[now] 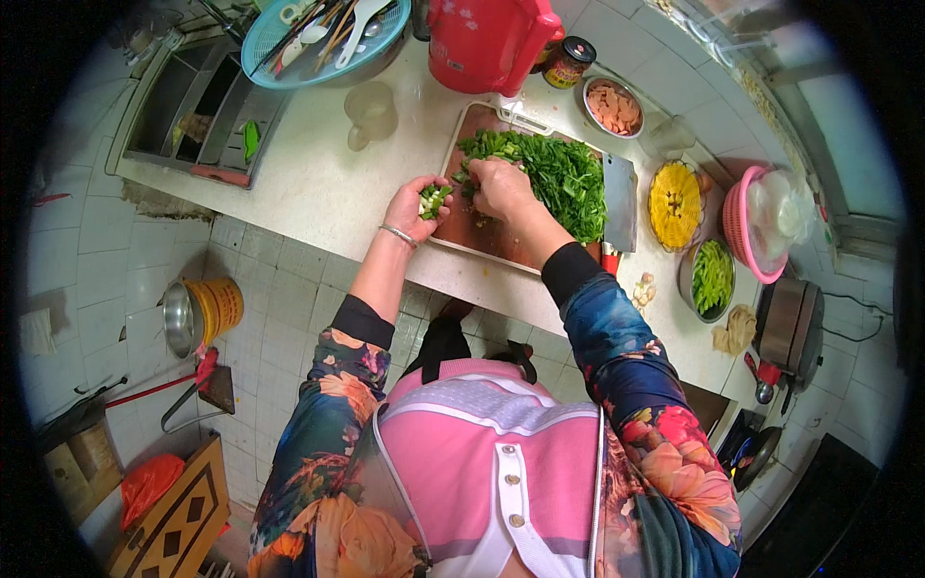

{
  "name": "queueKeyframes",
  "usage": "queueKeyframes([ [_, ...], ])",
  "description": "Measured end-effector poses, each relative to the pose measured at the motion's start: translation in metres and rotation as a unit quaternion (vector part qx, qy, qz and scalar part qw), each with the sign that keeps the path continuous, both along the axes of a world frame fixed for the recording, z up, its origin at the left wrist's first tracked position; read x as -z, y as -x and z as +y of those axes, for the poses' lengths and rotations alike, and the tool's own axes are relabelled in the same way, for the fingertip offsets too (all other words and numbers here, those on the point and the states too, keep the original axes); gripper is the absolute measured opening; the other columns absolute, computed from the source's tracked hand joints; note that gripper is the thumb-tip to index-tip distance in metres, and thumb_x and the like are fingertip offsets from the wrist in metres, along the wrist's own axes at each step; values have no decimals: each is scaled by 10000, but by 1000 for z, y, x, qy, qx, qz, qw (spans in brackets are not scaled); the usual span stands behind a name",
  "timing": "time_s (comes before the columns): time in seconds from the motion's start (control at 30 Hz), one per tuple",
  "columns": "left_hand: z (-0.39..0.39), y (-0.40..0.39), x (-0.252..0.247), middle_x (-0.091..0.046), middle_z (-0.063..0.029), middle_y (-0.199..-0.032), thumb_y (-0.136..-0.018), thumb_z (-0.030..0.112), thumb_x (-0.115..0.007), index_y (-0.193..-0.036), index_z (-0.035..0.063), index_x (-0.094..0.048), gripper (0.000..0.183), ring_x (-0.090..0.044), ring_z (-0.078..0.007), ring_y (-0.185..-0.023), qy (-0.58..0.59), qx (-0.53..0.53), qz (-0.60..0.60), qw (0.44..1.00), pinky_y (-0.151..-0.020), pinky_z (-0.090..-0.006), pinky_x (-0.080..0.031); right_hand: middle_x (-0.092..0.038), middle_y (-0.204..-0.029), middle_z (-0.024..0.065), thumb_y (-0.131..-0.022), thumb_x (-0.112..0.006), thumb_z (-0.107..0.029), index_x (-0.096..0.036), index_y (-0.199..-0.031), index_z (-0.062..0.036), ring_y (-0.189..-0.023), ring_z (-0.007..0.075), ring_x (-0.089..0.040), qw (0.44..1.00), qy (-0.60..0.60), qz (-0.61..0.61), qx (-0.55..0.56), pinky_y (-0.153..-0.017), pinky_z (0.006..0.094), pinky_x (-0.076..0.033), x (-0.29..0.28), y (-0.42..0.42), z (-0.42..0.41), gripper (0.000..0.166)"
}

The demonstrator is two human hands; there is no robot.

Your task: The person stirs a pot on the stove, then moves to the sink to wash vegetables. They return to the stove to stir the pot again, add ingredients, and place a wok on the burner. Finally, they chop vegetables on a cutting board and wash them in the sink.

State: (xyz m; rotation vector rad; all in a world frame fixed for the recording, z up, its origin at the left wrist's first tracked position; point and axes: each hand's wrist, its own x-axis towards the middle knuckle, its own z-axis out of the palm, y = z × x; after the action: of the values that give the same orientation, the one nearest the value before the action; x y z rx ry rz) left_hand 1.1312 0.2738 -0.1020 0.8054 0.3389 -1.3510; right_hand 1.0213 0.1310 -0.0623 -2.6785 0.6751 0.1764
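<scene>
My left hand (pixel 418 209) is cupped just past the left edge of the cutting board (pixel 462 235), around a small heap of chopped green and white stalks (pixel 433 201). Over the board's left part, my right hand (pixel 498 189) has its fingertips pinched down at the edge of the chopped greens (pixel 571 180); whether anything is between them is hidden. Those leafy greens cover much of the brown board. A cleaver (pixel 620 202) with a red handle lies flat along the board's right side, its blade partly against the greens.
Garlic (pixel 643 289), a bowl of green strips (pixel 712 282), a yellow woven basket (pixel 676 206) and a bowl of pink slices (pixel 613 107) stand to the right. Behind are a red pitcher (pixel 484 43) and a jar (pixel 569 61). A cup (pixel 371 112) and sink (pixel 209 108) are leftward.
</scene>
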Motion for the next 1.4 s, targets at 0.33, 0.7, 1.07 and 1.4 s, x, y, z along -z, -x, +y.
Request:
queueKeyframes([
  [0.33, -3, 3, 1, -587, -97, -814, -893, 179, -509, -866, 24, -576, 171, -576, -194, -697, 33, 17, 26, 999, -511, -246, -467, -637, -815, 204, -633, -652, -109, -632, -857, -30, -824, 352, -623, 983, 17, -118, 139, -780, 386, -502, 1, 6, -58, 238],
  [0.7, -9, 7, -7, -590, -141, -879, -894, 140, -506, -952, -29, -584, 195, -606, -233, -773, 36, -3, 41, 998, -626, -303, -543, -603, -925, 199, -677, -563, -64, -619, -907, -64, -878, 356, -609, 994, 90, 3, 59, -767, 427, -498, 12, -9, -58, 237],
  [1.07, -18, 9, 1, -599, -140, -816, -892, 145, -495, -903, -3, -580, 171, -613, -248, -756, 41, 1, 44, 998, -629, -316, -551, -645, -871, 188, -643, -625, -70, -658, -861, -71, -864, 335, -626, 1000, 0, 26, 0, -782, 397, -513, -26, 15, -66, 220],
  [1.4, -20, 12, -2, -605, -143, -852, -892, 141, -497, -911, -4, -582, 170, -612, -247, -753, 33, 2, 57, 998, -608, -302, -549, -592, -976, 199, -743, -525, -39, -589, -956, -35, -878, 344, -618, 993, 90, -49, 57, -719, 428, -520, 14, 1, -62, 222],
])
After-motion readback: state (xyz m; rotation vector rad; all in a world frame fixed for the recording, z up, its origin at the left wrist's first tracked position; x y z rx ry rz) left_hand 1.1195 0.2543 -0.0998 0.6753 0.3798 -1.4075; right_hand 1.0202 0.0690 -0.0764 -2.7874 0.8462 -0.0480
